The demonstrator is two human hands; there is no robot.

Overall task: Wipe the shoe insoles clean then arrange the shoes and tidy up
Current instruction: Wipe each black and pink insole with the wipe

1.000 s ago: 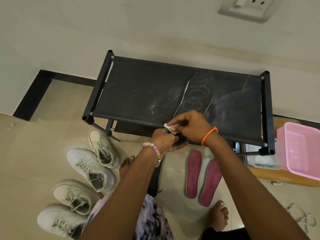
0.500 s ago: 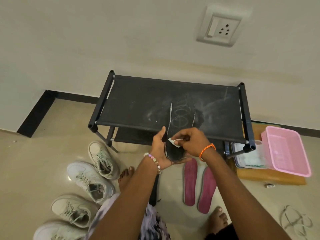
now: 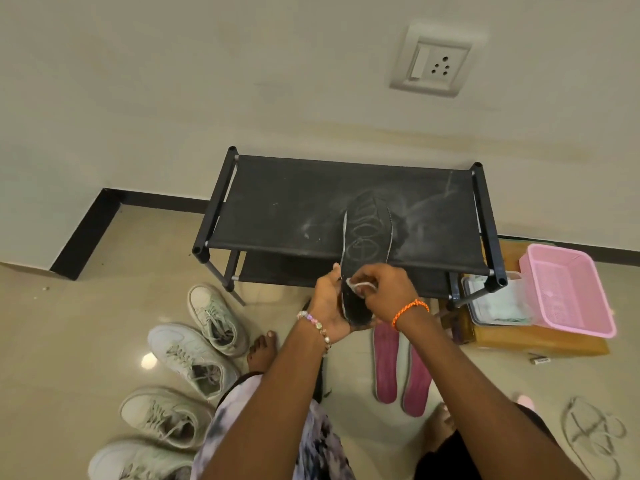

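I hold a black insole point(image 3: 366, 237) with grey oval markings upright, its toe end over the black shoe rack point(image 3: 284, 202). My left hand point(image 3: 329, 303) cups its heel end from below. My right hand point(image 3: 388, 289) pinches a small white wipe point(image 3: 356, 285) against the insole's lower part. Two magenta insoles point(image 3: 398, 368) lie side by side on the floor below my hands. Several white sneakers point(image 3: 187, 355) stand in a row at the lower left.
A pink plastic basket point(image 3: 568, 289) and a clear container point(image 3: 495, 303) rest on a wooden board point(image 3: 536, 341) right of the rack. A sandal point(image 3: 592, 434) lies at the lower right. My bare feet point(image 3: 263, 348) are on the tiled floor. The wall has a socket point(image 3: 433, 62).
The insole has turned from leaning right to nearly upright, and my left hand has opened under its heel. The view has pulled back from the rack.
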